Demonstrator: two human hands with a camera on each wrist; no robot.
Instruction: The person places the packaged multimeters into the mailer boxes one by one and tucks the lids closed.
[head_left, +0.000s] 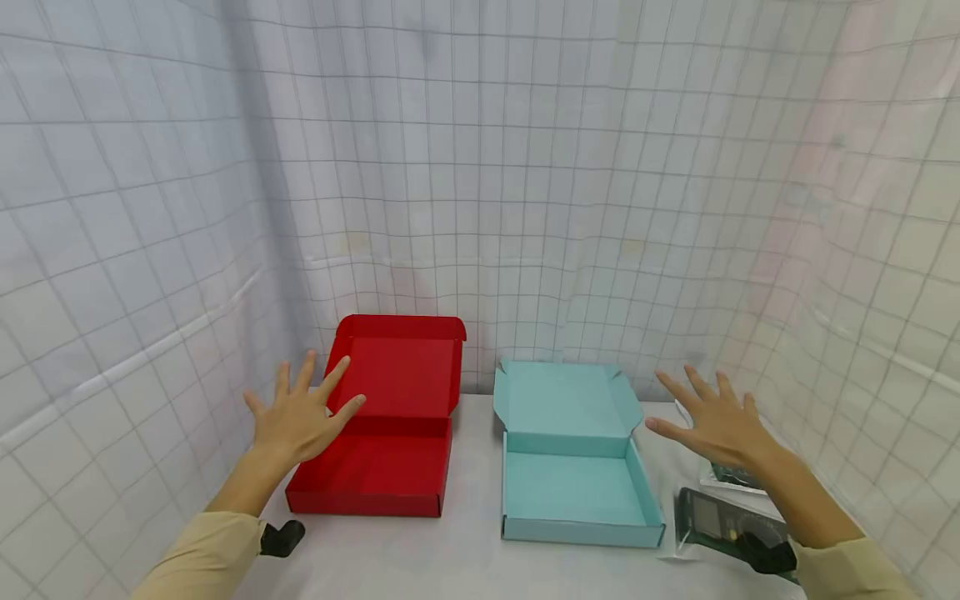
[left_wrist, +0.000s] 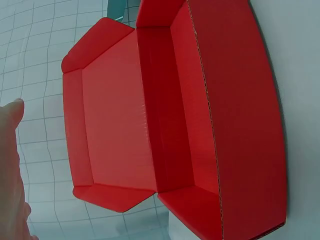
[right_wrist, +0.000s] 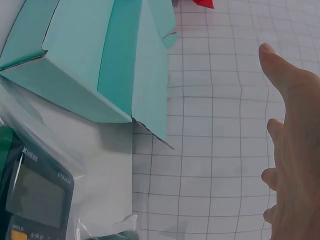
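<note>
Right by the red box [head_left: 401,427] and teal box [head_left: 568,445], left hand [head_left: 295,423] and right hand [head_left: 718,427] hung empty, fingers apart, ideally bumping neither tbh.

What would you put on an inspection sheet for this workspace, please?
Surface: white tabletop.
Job's things: red box and light-blue box, both open; bagged multimeter right of the light-blue box.
Clutter: another bagged item beyond the multimeter, only partly in view; contents unclear.
Hands: left hand and right hand, both raised and spread, touching nothing.
Cables: nothing seen.
Surroundings: white grid-patterned sheeting behind and on both sides.
</note>
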